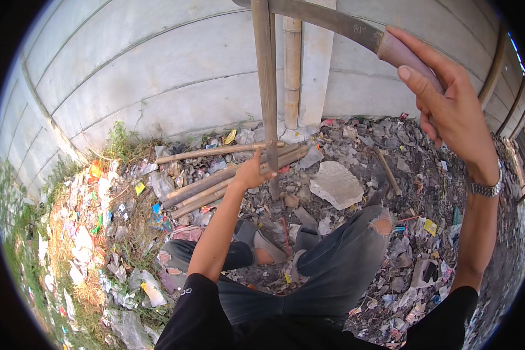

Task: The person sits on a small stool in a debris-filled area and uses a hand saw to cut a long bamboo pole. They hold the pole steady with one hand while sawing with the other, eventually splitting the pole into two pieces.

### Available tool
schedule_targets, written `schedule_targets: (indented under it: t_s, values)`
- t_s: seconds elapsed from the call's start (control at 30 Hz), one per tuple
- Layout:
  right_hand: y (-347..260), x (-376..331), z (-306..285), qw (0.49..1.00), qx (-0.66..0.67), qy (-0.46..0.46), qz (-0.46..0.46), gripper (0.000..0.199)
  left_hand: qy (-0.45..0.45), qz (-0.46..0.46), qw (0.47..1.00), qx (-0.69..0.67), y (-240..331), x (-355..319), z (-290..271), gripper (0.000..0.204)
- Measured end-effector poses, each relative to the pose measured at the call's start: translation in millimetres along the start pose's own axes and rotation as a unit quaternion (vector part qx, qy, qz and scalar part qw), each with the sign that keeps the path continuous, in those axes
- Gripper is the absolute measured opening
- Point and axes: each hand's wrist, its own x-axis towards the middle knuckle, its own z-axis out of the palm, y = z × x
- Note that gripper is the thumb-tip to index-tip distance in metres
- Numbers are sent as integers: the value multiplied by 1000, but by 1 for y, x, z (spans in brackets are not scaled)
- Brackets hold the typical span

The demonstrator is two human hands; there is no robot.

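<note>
A thin upright bamboo strip [266, 76] stands on the ground in front of me. My left hand [252, 171] grips it low down, near its foot. My right hand [449, 99], with a metal watch on the wrist, is raised high and closed on the brown handle of a curved machete [338, 24]. The dark blade reaches left across the top of the strip. I am crouched, knees in grey torn trousers and sandalled feet just behind the strip.
Several cut bamboo poles [227, 175] lie on the ground left of the strip. A flat broken concrete slab [335, 185] lies to the right. Litter and plastic scraps cover the dirt. A grey concrete panel wall [157, 64] with an upright bamboo post [292, 70] stands behind.
</note>
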Motion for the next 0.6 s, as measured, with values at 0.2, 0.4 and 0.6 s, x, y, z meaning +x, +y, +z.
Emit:
schedule_targets:
  t_s: [0.2, 0.4, 0.6]
  values:
    - [11, -6, -24, 998, -18, 20, 63, 48, -28, -41, 996, -70, -10, 0, 83, 128]
    - [4, -5, -25, 1000, 2, 3, 13, 51, 81, 10, 988, -133, 2, 35, 101, 52]
    - [-6, 16, -73, 998, -37, 27, -32, 46, 171, 137, 952, -215, 75, 72, -15, 22]
